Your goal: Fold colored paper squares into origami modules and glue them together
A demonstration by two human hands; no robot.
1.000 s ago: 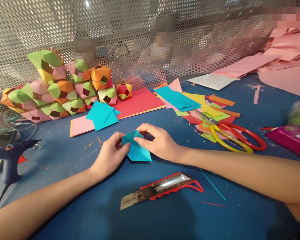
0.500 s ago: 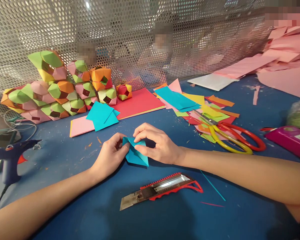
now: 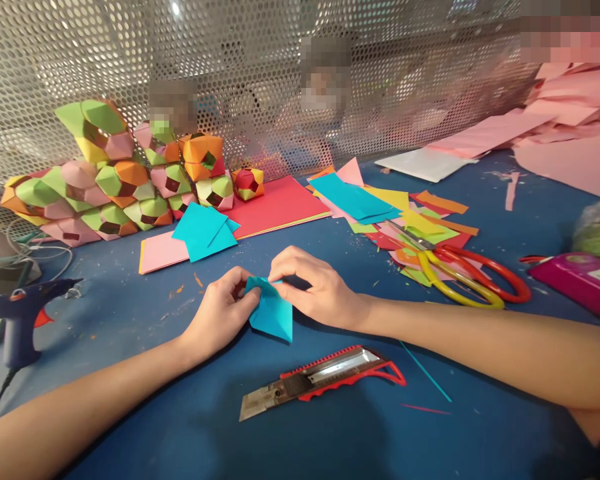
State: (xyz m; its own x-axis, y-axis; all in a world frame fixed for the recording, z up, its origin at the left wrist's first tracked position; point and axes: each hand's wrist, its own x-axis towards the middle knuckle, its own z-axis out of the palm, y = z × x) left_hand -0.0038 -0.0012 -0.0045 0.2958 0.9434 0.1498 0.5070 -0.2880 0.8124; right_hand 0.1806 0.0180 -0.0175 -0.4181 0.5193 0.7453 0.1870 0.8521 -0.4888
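Note:
A small folded piece of blue paper (image 3: 273, 313) is held up over the blue table (image 3: 180, 413) between both hands. My left hand (image 3: 224, 307) pinches its left edge, thumb in front and fingers partly hidden behind. At the top right corner, the thumb and fingertips of my right hand (image 3: 317, 288) close on the paper's edge. Nearer to me lies a red box cutter (image 3: 325, 377) with its blade out to the left. More blue paper squares (image 3: 205, 230) rest on a pink sheet (image 3: 163, 252) beyond my left hand.
Folded paper balls (image 3: 123, 183) are stacked against the perforated metal screen (image 3: 260, 60). Left stands a glue gun (image 3: 23, 320). Scissors (image 3: 460, 273) lie on coloured paper scraps (image 3: 415, 210) at right, beside a magenta pouch-like item (image 3: 575, 280). Pink sheets (image 3: 570, 147) pile at the far right.
The blue paper has turned a little, its lower corner dropping. My right fingers have drawn together onto its top edge. My left hand has barely moved.

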